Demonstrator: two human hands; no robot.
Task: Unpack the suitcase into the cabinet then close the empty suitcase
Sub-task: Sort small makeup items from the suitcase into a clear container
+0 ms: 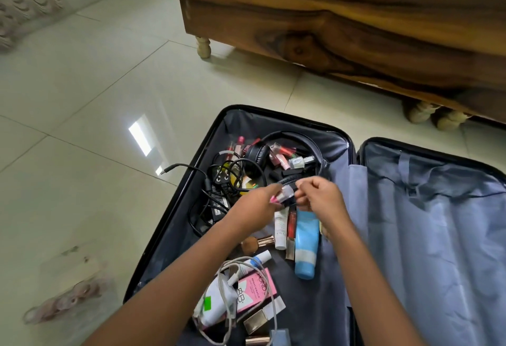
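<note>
step: take bottle [284, 193] out | held over suitcase [438, 236] middle | left grip [256, 203] clamped on it, right grip [320, 195] pinching its end | tip: gather several small items per trip to cabinet [328, 31] beyond suitcase

Suitcase [438, 222]: black shell, grey-blue lining. Headphones [256, 154]: black. Bottle [308, 239]: light blue, white band near one end. Box [256, 291]: pink, white lettering. Cabinet [342, 17]: brown wood, dark swirling grain and knots, pale cream feet. Floor [95, 99]: glossy off-white tiles, thin grey joints.
</note>
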